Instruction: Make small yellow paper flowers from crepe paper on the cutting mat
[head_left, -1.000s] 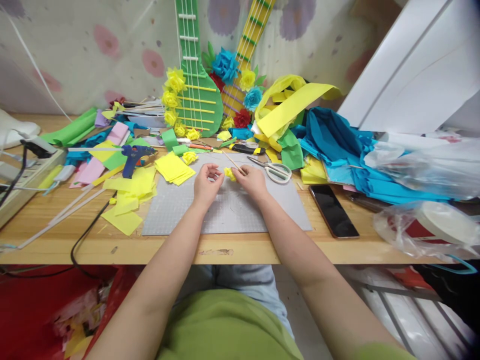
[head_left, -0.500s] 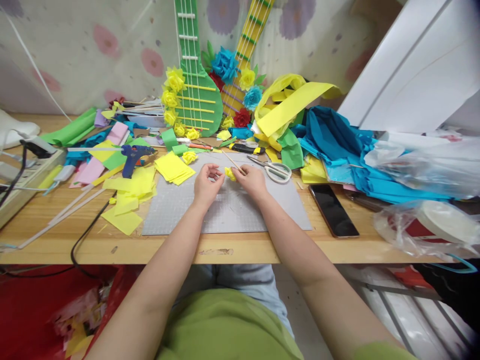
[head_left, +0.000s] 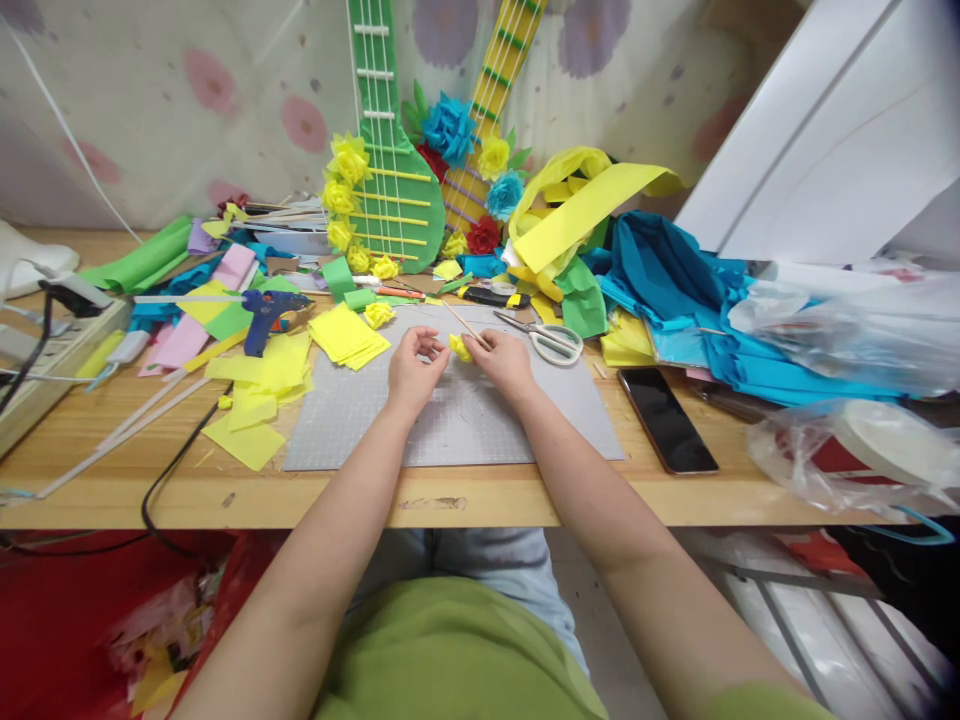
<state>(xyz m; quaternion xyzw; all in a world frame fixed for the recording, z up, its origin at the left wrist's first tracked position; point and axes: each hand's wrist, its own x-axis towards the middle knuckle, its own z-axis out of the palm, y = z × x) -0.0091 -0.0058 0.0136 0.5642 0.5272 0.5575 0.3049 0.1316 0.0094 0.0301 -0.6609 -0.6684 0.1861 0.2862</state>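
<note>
Seemingly midway: right hand (head_left: 506, 362) pinches stick (head_left: 463, 322) and yellow bud (head_left: 459, 347); left hand (head_left: 415, 370) curled beside, grip unclear. Blooms (head_left: 350, 158) on green guitar (head_left: 416, 190), eleven o'clock; squares (head_left: 347, 338) unshaped, ten o'clock.

Left hand (head_left: 415, 370) curled near right hand (head_left: 505, 364)

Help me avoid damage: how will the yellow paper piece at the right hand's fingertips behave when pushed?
The yellow paper piece would probably dent easily, since it looks crinkled and thin. It is likely light for its size, being paper, and perhaps slow to roll, given its uneven outline.
</note>
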